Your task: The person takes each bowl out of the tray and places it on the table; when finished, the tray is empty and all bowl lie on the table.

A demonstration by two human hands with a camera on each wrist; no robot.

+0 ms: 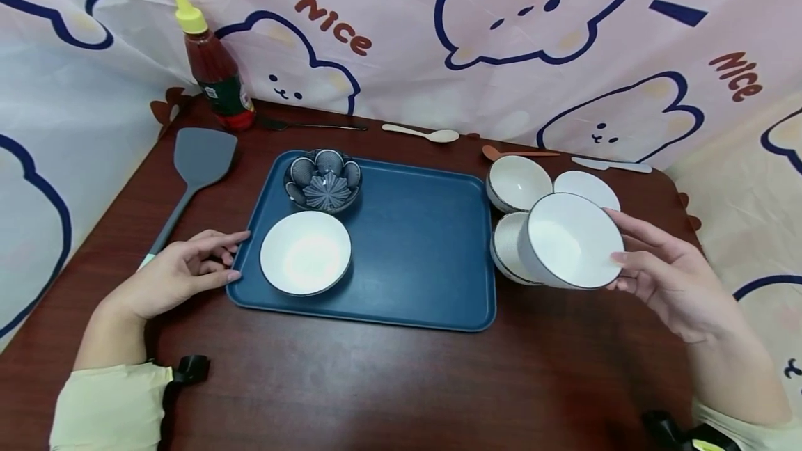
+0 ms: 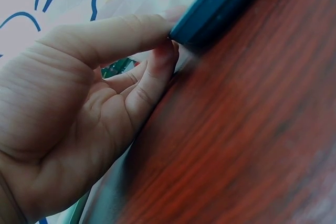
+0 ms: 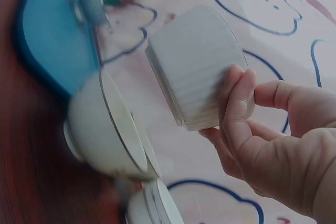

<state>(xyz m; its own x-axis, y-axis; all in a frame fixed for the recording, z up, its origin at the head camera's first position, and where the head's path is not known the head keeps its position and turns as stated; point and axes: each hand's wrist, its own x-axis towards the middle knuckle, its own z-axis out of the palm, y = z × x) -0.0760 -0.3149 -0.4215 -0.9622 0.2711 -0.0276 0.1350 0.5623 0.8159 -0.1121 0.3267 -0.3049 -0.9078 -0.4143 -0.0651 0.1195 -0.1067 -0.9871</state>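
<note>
My right hand (image 1: pixel 673 273) holds a white bowl (image 1: pixel 573 241) with a thin dark rim, thumb inside and fingers around its outside. The bowl is tilted above the stacked bowls; the right wrist view shows the ribbed outside of the held bowl (image 3: pixel 194 69) in the air. At the left my left hand (image 1: pixel 172 271) pinches the edge of the blue tray (image 1: pixel 416 249), its thumb on the rim and fingers beneath, as the tray edge (image 2: pixel 197 27) shows. On the tray's left side sit a white bowl (image 1: pixel 305 252) and, behind it, a dark flower-shaped bowl (image 1: pixel 322 183).
Right of the tray stand a white bowl (image 1: pixel 519 183), another bowl (image 1: pixel 509 246) partly hidden, and a white round dish (image 1: pixel 585 190). Along the back lie a fork (image 1: pixel 313 125), white spoon (image 1: pixel 420 133), brown spoon (image 1: pixel 520 153) and white knife (image 1: pixel 610 165). A sauce bottle (image 1: pixel 216 68) and grey spatula (image 1: pixel 199 162) are left.
</note>
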